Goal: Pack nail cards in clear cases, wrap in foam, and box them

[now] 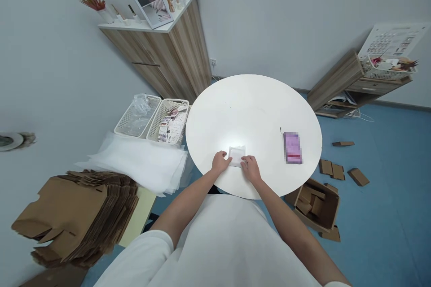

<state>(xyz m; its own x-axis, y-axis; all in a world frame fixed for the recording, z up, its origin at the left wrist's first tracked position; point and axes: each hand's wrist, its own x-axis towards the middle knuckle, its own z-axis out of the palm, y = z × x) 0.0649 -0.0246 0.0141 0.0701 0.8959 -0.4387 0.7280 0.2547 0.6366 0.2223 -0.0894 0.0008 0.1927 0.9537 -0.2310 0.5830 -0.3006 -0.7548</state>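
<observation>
A small, flat, whitish see-through packet (pixel 236 154) lies near the front edge of the round white table (pixel 249 103). My left hand (pixel 220 163) is at its left side, with the thumb on the edge and the fingers curled. At the right side, the bent fingers of my right hand (pixel 251 168) close on the packet's edge. What is inside the packet is too faint to make out. Farther right on the tabletop lies a purple item (pixel 292 147), blurred by pixelation.
Left of the table are a basket of plastic bags (pixel 138 116), a basket of printed cards (pixel 172 121), white sheets (pixel 141 157) and stacked flat cardboard boxes (pixel 77 210). An open carton (pixel 332 210) and several small boxes (pixel 358 176) are on the floor at right. Cabinets (pixel 182 45) stand behind.
</observation>
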